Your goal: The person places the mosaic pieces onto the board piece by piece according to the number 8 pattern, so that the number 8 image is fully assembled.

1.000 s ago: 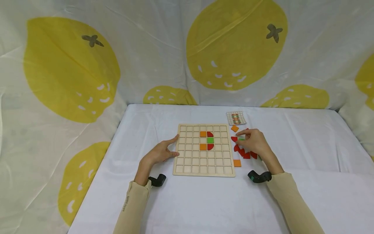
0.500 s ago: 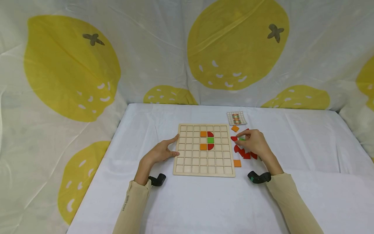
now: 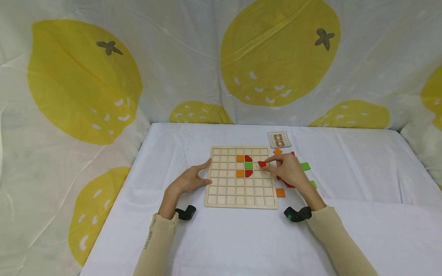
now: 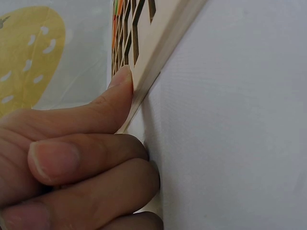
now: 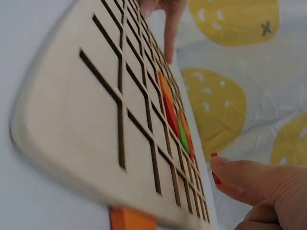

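Observation:
In the head view, a square wooden grid board [image 3: 228, 191] lies on the white-covered table. My left hand [image 3: 188, 179] rests against its left edge, forefinger and thumb spread apart; the left wrist view has the thumb tip [image 4: 123, 76] touching the rim. My right hand [image 3: 289, 168] pinches a red quarter-round tile [image 3: 262, 164] between thumb and forefinger, above the board's right columns. Set in the board are orange square tiles [image 3: 239, 158], red quarter-round tiles [image 3: 248, 173] and a green square tile [image 3: 248, 165].
A small printed pattern card [image 3: 279, 139] lies beyond the board's right corner. Loose red tiles [image 3: 290, 186], partly behind the right hand, lie beside green tiles [image 3: 305, 166] and orange tiles [image 3: 280, 193]. Lemon-printed cloth [image 3: 193, 69] hangs behind the table.
My right hand has moved left from the loose tiles to over the board, carrying a red quarter-round tile. Green tiles behind it now show. The left hand stays put.

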Motion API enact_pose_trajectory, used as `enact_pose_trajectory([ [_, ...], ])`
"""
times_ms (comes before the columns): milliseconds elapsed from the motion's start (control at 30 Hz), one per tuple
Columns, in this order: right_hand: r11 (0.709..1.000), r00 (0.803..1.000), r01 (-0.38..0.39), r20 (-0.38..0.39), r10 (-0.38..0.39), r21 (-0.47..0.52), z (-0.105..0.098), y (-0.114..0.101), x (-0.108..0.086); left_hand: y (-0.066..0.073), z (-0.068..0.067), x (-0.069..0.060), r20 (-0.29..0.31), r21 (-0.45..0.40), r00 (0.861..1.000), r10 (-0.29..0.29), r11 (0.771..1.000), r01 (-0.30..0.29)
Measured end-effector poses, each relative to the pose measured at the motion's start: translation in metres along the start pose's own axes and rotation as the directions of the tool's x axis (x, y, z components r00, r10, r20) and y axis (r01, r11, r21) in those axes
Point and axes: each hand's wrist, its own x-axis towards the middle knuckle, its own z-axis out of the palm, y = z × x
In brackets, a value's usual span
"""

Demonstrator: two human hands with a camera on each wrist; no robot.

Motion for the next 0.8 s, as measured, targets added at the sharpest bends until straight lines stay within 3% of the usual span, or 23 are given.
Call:
enact_pose_trajectory([
  [200,0.998,0.997,0.044,0.064,-0.046,0.033,0.035,-0.031,0.001,-0.001,0.000,0.000,-0.002,-0.018,1.000,0.005,1.000,-0.005],
  [367,0.997,0.994,0.063,0.082,-0.067,0.052,0.055,-0.042,0.004,0.000,0.000,0.001,-0.009,0.002,1.000,-0.005,1.000,0.005],
  [800,0.994,0.992,0.106,0.073,-0.106,0.008,0.075,-0.053,0.008,0.000,0.001,0.001,-0.010,0.011,1.000,-0.004,1.000,0.004],
])
